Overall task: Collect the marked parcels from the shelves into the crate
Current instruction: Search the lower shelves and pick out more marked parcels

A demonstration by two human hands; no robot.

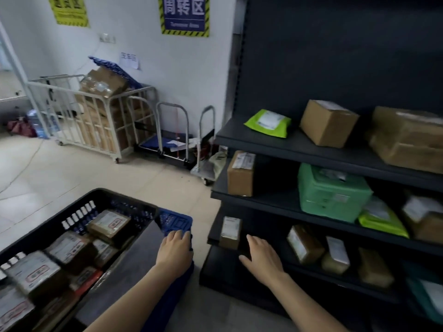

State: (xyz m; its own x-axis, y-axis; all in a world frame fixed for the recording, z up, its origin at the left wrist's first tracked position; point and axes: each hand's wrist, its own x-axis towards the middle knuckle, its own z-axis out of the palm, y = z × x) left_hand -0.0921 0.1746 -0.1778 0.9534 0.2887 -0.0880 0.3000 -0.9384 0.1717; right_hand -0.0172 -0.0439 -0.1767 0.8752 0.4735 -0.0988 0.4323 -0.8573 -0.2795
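Reaching right hand [261, 257], fingers straight and spread, holding nothing; small parcel [230, 232] just left of them on shelf [263, 222]. Left hand [176, 250] fingers curl over blue lid [175, 220] of crate [72, 204].

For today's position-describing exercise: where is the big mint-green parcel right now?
In the head view, right side: the mint-green parcel sits on the second visible shelf, between a brown box and a lime-green pouch.

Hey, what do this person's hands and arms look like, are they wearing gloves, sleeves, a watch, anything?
No gloves: the left hand and right hand are bare. The left forearm and right forearm are uncovered down to the picture's edge, so no sleeve shows. No watch, bracelet or ring is visible.
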